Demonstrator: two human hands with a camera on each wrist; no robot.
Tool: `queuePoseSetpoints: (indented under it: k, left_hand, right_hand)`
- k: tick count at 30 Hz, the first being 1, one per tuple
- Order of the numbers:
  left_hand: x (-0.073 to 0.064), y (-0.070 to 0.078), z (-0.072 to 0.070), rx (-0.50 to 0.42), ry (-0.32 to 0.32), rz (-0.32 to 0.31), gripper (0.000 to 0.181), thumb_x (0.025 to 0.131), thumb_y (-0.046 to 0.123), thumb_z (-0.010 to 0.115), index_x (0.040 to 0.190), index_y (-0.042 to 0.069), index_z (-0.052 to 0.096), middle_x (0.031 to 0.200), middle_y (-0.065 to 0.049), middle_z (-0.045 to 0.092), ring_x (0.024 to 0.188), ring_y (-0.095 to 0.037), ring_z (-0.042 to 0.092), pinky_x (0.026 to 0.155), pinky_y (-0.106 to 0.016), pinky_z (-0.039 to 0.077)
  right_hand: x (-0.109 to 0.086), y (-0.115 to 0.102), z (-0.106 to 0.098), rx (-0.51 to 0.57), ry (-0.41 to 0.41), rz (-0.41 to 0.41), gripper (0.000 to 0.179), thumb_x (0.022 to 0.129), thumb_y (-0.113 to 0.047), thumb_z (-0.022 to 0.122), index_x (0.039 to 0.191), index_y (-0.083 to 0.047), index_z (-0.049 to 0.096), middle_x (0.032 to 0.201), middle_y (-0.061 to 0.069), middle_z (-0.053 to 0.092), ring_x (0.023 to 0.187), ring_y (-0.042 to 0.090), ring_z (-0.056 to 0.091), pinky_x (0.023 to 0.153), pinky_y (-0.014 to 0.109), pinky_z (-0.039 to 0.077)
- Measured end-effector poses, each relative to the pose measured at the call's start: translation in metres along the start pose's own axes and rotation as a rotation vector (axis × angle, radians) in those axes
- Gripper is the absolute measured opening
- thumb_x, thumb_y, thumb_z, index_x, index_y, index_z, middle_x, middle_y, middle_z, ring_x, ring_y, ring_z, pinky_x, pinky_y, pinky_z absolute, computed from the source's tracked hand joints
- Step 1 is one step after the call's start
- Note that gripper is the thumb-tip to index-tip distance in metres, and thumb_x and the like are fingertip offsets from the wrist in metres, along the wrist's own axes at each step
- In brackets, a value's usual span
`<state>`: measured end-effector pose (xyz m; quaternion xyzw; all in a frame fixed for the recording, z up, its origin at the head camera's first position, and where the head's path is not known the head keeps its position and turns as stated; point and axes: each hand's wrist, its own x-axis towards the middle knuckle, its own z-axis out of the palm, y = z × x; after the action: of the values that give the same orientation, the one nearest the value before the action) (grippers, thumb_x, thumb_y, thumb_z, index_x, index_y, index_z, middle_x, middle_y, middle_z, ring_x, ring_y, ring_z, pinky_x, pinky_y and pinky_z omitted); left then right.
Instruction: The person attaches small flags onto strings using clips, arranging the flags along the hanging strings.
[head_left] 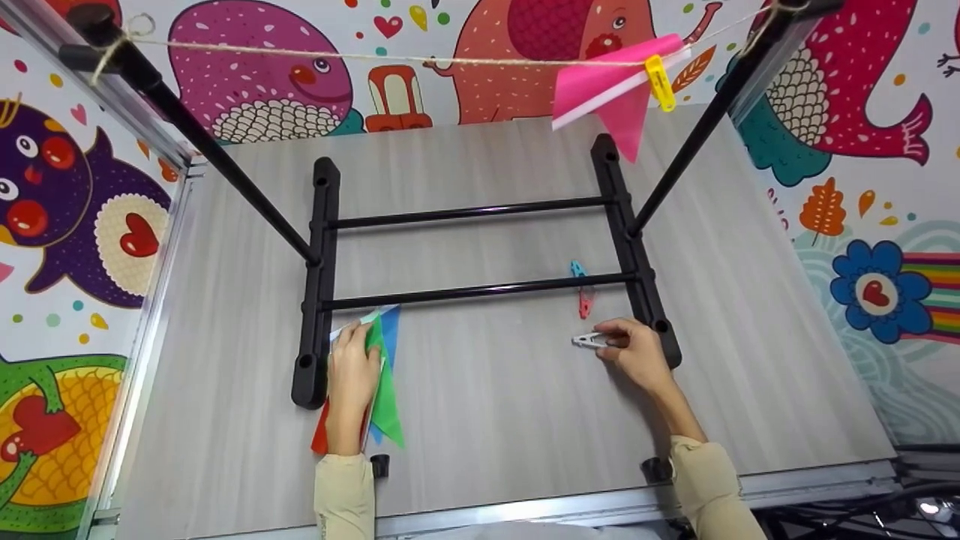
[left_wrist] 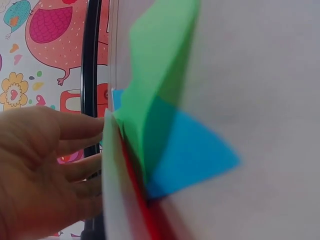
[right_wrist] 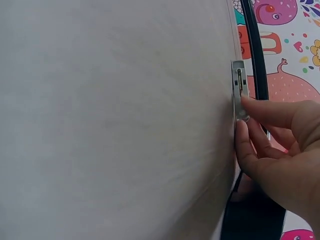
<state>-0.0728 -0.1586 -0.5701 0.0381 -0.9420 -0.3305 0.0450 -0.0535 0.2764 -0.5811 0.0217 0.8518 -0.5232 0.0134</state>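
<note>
My left hand (head_left: 354,373) lies over a small pile of paper pennants at the left, its thumb and fingers pinching the green pennant (head_left: 386,397) near its top edge. A blue pennant (left_wrist: 187,150) and a red pennant (head_left: 320,431) lie beneath, partly covered by the hand and the green one. At the right, the thumb and fingertips of my right hand (head_left: 636,352) pinch a grey clothespin (right_wrist: 239,82) low over the tabletop. Just beyond it lie a red clothespin (head_left: 585,304) and a blue clothespin (head_left: 577,268) by the rack's front bar.
A black rack (head_left: 480,289) stands on the wood-grain table (head_left: 480,405), its uprights carrying a string (head_left: 390,57). From the string hangs a pink pennant (head_left: 600,82), clipped by a yellow clothespin (head_left: 660,82). Cartoon-printed walls (head_left: 420,30) surround the table.
</note>
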Motion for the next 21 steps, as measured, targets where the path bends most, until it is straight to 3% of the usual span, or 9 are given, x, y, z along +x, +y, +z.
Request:
queuePoseSetpoints:
  k: [5, 10, 15, 21]
  left_hand:
    - [0.0, 0.001, 0.001, 0.054, 0.019, 0.023, 0.031, 0.085, 0.001, 0.066, 0.116, 0.0, 0.064, 0.121, -0.02, 0.057, 0.112, -0.04, 0.05, 0.084, -0.057, 0.039]
    - [0.001, 0.002, 0.001, 0.083, 0.047, 0.033, 0.029, 0.082, -0.001, 0.067, 0.111, -0.001, 0.066, 0.114, -0.02, 0.058, 0.106, -0.042, 0.051, 0.08, -0.056, 0.04]
    - [0.002, 0.001, 0.0, 0.036, 0.059, 0.051, 0.021, 0.086, 0.0, 0.064, 0.105, -0.006, 0.067, 0.107, -0.023, 0.058, 0.102, -0.044, 0.052, 0.084, -0.055, 0.041]
    - [0.002, -0.003, -0.003, -0.04, 0.037, 0.041, 0.013, 0.089, -0.002, 0.061, 0.098, -0.01, 0.066, 0.101, -0.023, 0.057, 0.099, -0.043, 0.054, 0.085, -0.051, 0.044]
  right_hand:
    - [-0.001, -0.006, -0.002, 0.041, 0.001, 0.033, 0.031, 0.074, 0.009, 0.076, 0.104, 0.006, 0.068, 0.102, 0.019, 0.062, 0.092, 0.032, 0.065, 0.072, 0.017, 0.05]
    - [-0.006, -0.034, -0.007, 0.065, -0.017, 0.023, 0.03, 0.076, 0.01, 0.073, 0.104, 0.013, 0.065, 0.102, 0.027, 0.06, 0.091, 0.039, 0.064, 0.07, 0.016, 0.05]
    - [-0.009, -0.052, -0.008, 0.063, -0.036, 0.052, 0.031, 0.077, 0.009, 0.072, 0.106, 0.014, 0.064, 0.104, 0.029, 0.059, 0.092, 0.04, 0.064, 0.07, 0.015, 0.05]
    - [-0.01, -0.054, -0.009, 0.073, -0.046, 0.055, 0.031, 0.077, 0.009, 0.072, 0.107, 0.014, 0.064, 0.104, 0.029, 0.058, 0.092, 0.04, 0.064, 0.071, 0.015, 0.049]
